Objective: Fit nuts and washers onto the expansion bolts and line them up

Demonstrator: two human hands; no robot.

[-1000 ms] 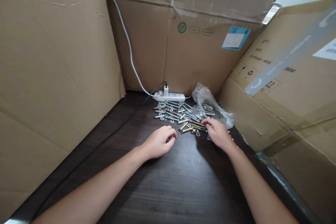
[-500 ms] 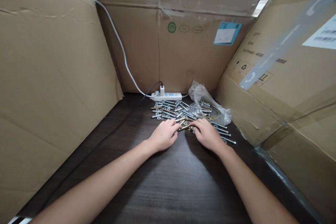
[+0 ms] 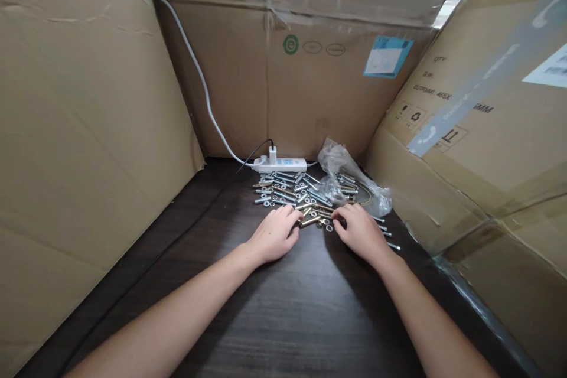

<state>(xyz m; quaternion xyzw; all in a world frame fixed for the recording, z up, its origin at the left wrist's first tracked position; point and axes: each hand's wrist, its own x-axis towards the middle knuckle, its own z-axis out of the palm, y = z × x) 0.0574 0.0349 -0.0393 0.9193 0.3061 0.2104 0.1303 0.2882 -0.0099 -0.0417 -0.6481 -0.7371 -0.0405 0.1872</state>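
Several metal bolts, nuts and washers (image 3: 283,190) lie spread over the dark tabletop. My left hand (image 3: 275,233) rests at their near edge with its fingers curled, its fingertips beside a brass-coloured bolt (image 3: 310,221); whether it pinches anything is too small to tell. On the right, my right hand (image 3: 359,230) has its thumb and index finger at the right ends of brass-coloured bolts, and its grip cannot be made out. A loose washer (image 3: 329,228) lies between the hands. Silver bolts (image 3: 393,246) stick out past the right hand, partly covered by it.
Behind the hardware are a white power strip (image 3: 283,165) with a plug and cables, and a crumpled clear plastic bag (image 3: 343,165). Cardboard walls stand at the left (image 3: 88,130), back (image 3: 230,71) and right (image 3: 496,159). A black cable (image 3: 177,237) crosses the table's left side.
My right hand has moved right, away from my left hand, uncovering brass-coloured bolts and a washer. My left hand has hardly moved. The camera view has shifted slightly.
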